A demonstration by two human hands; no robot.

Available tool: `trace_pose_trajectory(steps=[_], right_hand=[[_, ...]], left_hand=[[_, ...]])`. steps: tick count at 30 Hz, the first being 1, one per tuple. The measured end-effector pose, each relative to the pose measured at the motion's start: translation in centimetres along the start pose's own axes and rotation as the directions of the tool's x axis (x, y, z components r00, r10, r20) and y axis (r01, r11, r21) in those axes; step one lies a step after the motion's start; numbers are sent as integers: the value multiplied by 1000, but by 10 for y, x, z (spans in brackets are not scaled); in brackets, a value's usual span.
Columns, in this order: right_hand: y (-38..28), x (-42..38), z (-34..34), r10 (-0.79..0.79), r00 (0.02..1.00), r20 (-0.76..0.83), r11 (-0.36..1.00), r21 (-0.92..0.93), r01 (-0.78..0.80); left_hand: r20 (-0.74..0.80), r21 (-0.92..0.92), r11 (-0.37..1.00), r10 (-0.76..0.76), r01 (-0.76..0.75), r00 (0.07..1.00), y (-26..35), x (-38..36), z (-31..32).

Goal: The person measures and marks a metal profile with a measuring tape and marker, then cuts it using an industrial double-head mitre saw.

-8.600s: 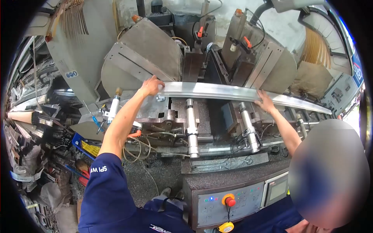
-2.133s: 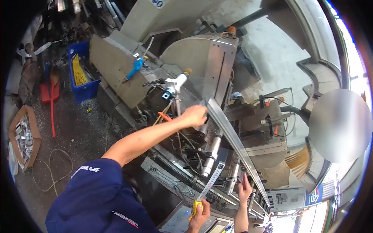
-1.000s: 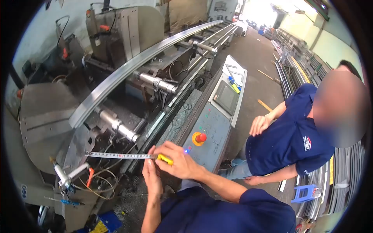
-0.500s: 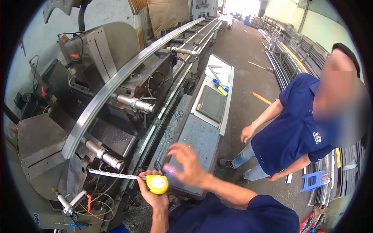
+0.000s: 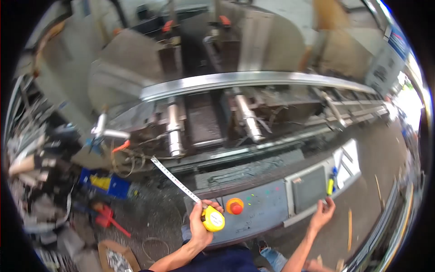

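My left hand [image 5: 199, 226] is wrapped round a yellow tape measure [image 5: 214, 219] above the near edge of the grey control panel [image 5: 265, 211]. Its white blade [image 5: 176, 180] sticks out up and to the left, the free end close to the machine's front. On the right, my right hand [image 5: 321, 215] reaches over the panel's edge, thumb and fingers slightly apart. Its fingertips are right at the lower end of a blue and yellow-green marker [image 5: 331, 185], which lies between the screen [image 5: 309, 190] and a white sheet [image 5: 348, 161].
A long metal profile [image 5: 235, 80] lies across the machine, behind metal cylinders [image 5: 173, 129]. A red stop button [image 5: 236, 208] stands on the panel. At left are a blue bin [image 5: 118, 187], a red tool [image 5: 106, 217] and a cardboard box [image 5: 129, 254] of metal pieces.
The view has swung left toward the machine, blurring parts of it. My right hand has gone from beside the tape measure to the marker. The left still holds the tape measure, blade out.
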State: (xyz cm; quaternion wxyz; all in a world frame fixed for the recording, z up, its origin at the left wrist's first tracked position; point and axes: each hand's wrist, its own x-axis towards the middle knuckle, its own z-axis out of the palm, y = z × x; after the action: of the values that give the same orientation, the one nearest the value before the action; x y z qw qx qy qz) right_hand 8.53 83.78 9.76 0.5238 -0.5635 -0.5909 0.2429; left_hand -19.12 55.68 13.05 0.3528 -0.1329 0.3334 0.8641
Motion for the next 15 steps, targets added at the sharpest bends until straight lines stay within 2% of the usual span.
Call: trace_pose_trajectory(steps=[2,4,6,8,10,11,13,14,15], right_hand=[[26,30,-2,17,998,56,998,-59,-13],[46,68,-4,-81,992,92,969,-225,100],[85,112,-8,-198,977,79,916,-341,213],[161,169,-19,-432,894,119,742,-516,427],[189,200,-21,-328,933,149,731,-586,350],[198,206,-18,-345,923,168,731,-569,377],[211,223,-21,-262,923,281,743,-551,379],[204,226,-22,-272,916,295,737,-548,395],[181,217,-21,-185,906,380,741,-552,382]], left_hand=[[-124,18,997,76,-75,989,-3,-15,-12],[-213,50,988,153,-146,965,-6,-29,-29],[-279,21,981,191,-193,941,-9,-39,-46],[-336,51,970,241,-238,911,-10,-46,-60],[-366,53,963,266,-266,892,-11,-51,-74],[-369,67,950,307,-304,877,-12,-52,-79],[-399,94,930,363,-356,842,-16,-55,-85],[-427,82,925,368,-371,826,-18,-56,-85],[-440,58,920,371,-386,818,-21,-55,-85]])
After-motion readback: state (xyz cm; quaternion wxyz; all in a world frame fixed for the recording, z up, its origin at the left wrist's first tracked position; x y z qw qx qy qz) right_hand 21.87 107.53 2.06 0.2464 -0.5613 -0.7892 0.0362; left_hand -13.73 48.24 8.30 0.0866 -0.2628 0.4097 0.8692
